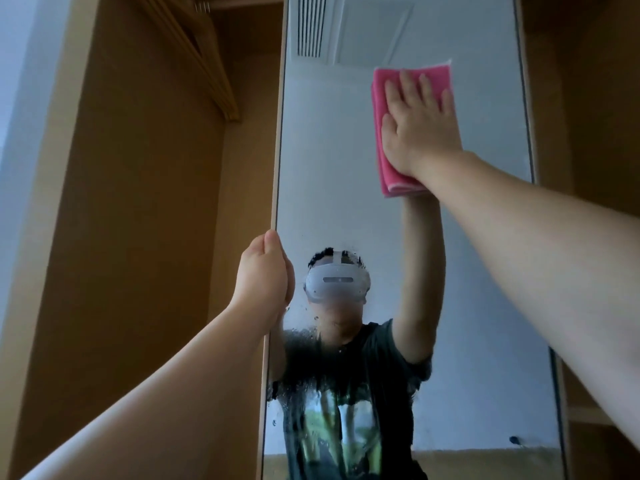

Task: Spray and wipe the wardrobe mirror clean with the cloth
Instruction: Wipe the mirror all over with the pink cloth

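Pressing a folded pink fabric cloth flat against the upper right part of the tall rectangular wardrobe mirror, close to its right edge. Covering most of the cloth with the right hand, palm to the glass, with straight, slightly spread fingers; not clenching, only pushing the fabric onto the surface. Reaching up and forward with the right forearm from the lower right of the view.

Grasping the pale left edge of the mirror door with the left hand, at mid height, with curled fingers wrapping round that edge.

Showing a patch of wet spray droplets on the lower left glass, just below the left hand, spreading across a reflected dark T-shirt. Reflecting a person wearing a white headset, plus a slatted ceiling vent near the top.

Standing beside a brown wooden wardrobe compartment on the left, with a row of light wooden hangers hanging high inside it.
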